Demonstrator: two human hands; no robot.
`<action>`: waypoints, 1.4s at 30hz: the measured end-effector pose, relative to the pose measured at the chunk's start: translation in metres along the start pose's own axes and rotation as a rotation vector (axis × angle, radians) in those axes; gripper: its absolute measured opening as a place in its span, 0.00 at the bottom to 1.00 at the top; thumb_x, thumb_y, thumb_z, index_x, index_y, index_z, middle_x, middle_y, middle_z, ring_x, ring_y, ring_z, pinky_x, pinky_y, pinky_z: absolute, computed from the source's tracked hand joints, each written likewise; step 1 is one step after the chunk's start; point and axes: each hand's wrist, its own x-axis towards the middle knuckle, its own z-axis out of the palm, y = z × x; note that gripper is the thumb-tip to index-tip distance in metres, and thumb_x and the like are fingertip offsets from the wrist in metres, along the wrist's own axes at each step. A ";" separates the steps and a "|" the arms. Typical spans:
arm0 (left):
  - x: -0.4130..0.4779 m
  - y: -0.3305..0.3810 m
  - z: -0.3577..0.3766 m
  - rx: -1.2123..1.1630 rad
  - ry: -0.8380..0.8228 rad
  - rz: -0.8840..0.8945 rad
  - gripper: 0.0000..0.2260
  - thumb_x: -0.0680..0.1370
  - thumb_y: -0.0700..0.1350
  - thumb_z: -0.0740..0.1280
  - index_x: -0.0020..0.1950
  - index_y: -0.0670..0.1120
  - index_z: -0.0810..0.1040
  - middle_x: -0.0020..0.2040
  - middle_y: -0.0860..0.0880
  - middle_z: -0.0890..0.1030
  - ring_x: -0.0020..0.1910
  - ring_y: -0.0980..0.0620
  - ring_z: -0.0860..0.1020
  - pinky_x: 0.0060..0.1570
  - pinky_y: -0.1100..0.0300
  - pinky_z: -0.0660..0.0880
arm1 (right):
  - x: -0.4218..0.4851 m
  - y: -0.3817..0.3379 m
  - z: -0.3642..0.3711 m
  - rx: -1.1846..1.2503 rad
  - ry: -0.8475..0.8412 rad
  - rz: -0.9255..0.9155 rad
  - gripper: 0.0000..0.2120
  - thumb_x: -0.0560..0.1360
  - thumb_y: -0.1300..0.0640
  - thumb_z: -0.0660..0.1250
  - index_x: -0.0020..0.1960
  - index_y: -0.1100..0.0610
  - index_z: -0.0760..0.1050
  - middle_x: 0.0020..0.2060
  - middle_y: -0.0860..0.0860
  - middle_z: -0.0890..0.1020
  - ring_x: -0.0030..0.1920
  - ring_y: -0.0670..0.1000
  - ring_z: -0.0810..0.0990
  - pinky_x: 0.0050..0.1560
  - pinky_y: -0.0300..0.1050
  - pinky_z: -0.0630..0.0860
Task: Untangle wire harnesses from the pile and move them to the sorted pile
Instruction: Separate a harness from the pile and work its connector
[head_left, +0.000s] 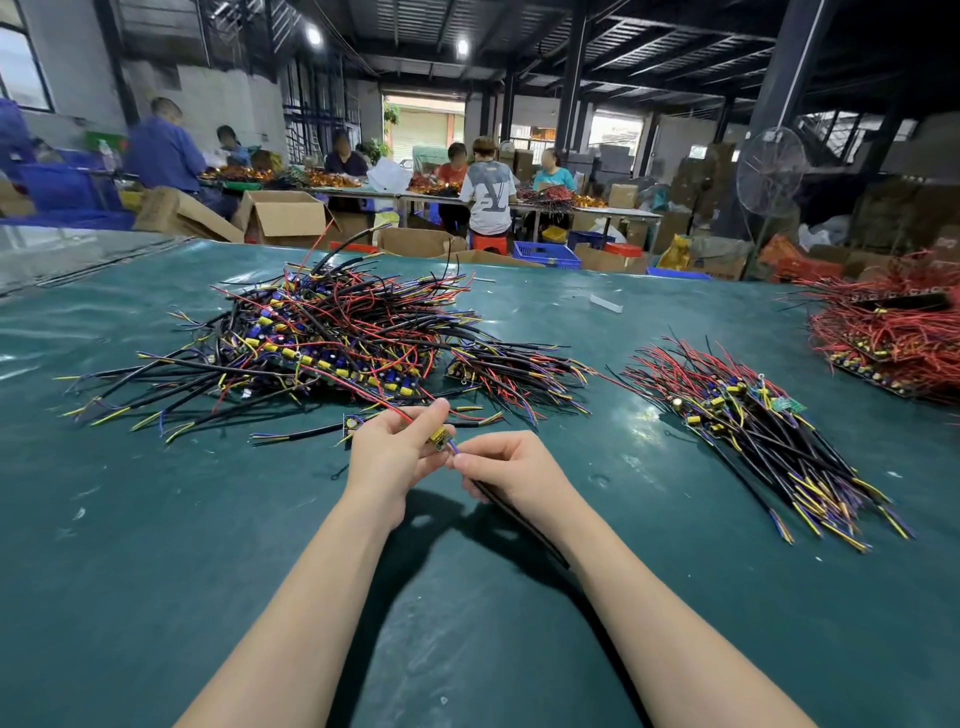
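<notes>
Two bare forearms are extended forward over the green tabletop (156, 519) and are brought together near its middle, both held slightly above the surface. The left grip (392, 447) is seen from the back, wrist straight, its fingers curled round the small circuit-board end of one wire harness (440, 439); a fingertip is raised above the board, and a red wire (400, 410) of that harness is led up and away to the left past it. The right grip (511, 467) is turned inward toward the left one, its thumb and fingers pinched on the harness's thin coloured leads just beside the board. From that pinch the harness's black cable (524, 519) is trailed back below the right wrist and forearm. The harness is thus held between both grips, clear of the tabletop, in front of the tangled pile (322, 332), which is heaped just beyond the hands and to the left. The sorted pile (753, 431) is laid out to the right, well apart from the hands, its cables lined up roughly in parallel. A red-wired heap (893, 338) is seen at the far right edge.
</notes>
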 end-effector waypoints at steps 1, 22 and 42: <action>0.000 0.001 0.000 0.001 -0.039 0.002 0.05 0.75 0.39 0.68 0.40 0.42 0.74 0.36 0.44 0.78 0.26 0.56 0.78 0.28 0.67 0.76 | 0.000 0.001 -0.001 -0.012 0.031 0.015 0.10 0.74 0.70 0.63 0.37 0.59 0.77 0.19 0.46 0.74 0.21 0.42 0.68 0.25 0.33 0.65; 0.000 0.002 0.003 -0.185 -0.027 0.157 0.10 0.75 0.30 0.63 0.44 0.44 0.73 0.40 0.45 0.78 0.32 0.55 0.78 0.35 0.65 0.79 | 0.000 0.001 0.002 -0.257 0.363 0.045 0.09 0.72 0.53 0.69 0.34 0.50 0.77 0.26 0.46 0.75 0.24 0.43 0.72 0.31 0.41 0.75; 0.002 0.003 0.001 -0.240 0.019 -0.010 0.09 0.76 0.32 0.63 0.40 0.44 0.70 0.39 0.46 0.77 0.37 0.52 0.76 0.31 0.67 0.78 | -0.002 -0.003 0.010 -0.651 0.177 -0.196 0.18 0.77 0.66 0.59 0.62 0.53 0.76 0.18 0.38 0.69 0.25 0.36 0.68 0.33 0.27 0.64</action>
